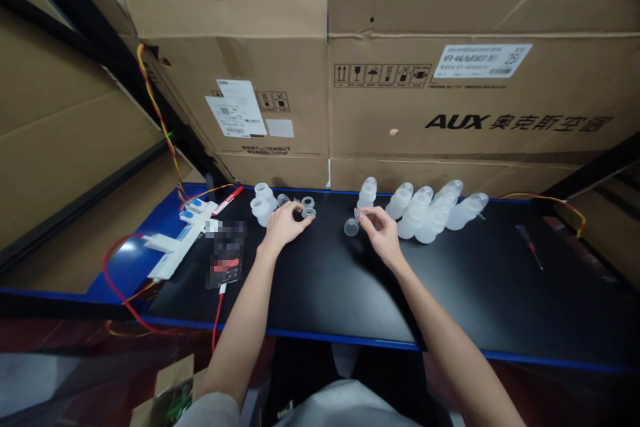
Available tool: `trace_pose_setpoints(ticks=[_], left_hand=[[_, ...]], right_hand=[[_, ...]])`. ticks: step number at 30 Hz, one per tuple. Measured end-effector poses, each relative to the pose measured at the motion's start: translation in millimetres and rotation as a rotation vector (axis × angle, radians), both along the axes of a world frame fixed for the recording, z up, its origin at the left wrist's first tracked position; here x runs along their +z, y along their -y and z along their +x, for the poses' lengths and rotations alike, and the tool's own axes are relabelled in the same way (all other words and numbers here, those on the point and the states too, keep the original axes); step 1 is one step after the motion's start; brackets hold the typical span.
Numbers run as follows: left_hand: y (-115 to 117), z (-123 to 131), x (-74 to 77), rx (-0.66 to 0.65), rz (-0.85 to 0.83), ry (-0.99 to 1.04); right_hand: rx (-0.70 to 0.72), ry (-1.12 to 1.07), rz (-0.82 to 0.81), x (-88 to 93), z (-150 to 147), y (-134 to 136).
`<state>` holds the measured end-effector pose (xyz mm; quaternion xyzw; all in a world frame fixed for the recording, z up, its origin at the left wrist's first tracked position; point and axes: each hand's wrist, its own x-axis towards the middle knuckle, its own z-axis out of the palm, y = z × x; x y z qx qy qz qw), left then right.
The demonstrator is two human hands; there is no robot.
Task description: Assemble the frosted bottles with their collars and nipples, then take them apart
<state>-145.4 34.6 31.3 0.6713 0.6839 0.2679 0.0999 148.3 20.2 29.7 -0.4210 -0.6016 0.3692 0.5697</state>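
Note:
My left hand [284, 225] is at the middle of the black table, thumb and forefinger curled around a translucent plastic ring [309, 213]. Another such ring [308, 202] lies just behind it, with small clear caps [283, 199] partly hidden by the fingers. Left of this hand stand two open white plastic bottles [261, 209]. My right hand [383, 232] pinches a small clear plastic piece [357, 213] between thumb and fingertips. Directly below that piece, a clear dome cap [351, 227] rests on the table. A capped bottle [369, 193] stands behind the right hand.
Several capped bottles [425, 217] crowd together to the right, some tilted. A screwdriver [530, 250] lies farther right. On the left are a phone [227, 257] on a red cable, a power strip [183, 243] and a red marker [228, 201]. Large cartons [480, 140] wall the back.

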Motion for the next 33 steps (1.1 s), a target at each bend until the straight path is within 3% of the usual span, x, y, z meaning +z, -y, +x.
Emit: trace_pose_setpoints(ticks=[7,11,16,19,21,23,27,30,33], left_hand=[[4,13,1.1,-0.032,-0.029,-0.095],[16,45,-0.7,-0.207,0.095,-0.011],[24,99,-15.7,-0.385,0.205,-0.028],[24,107,-12.9,-0.501,0.230,-0.024],[26,96,-2.4,-0.551,0.152,-0.062],[30,74,11.4,-0.503,-0.017,-0.135],[35,20,33.3,-0.125,-0.321,-0.298],[32,-5,40.0,0.081,-0.388,-0.353],[30,-9,42.8,0.180,-0.352,-0.345]], right_hand=[[-0.026,0.067,0.015,-2.1,0,0],[-0.076,0.057,0.006,-5.1,-1,0],[-0.103,0.093,0.029,-5.4,1,-1],[-0.106,0.107,0.034,-5.0,1,-1],[-0.110,0.118,0.043,-4.4,1,-1],[-0.118,0.140,0.053,-4.2,1,-1],[-0.079,0.240,0.065,-9.1,0,0],[0.007,0.373,0.050,-17.1,-2,1],[0.075,0.504,0.048,-23.7,-5,4]])
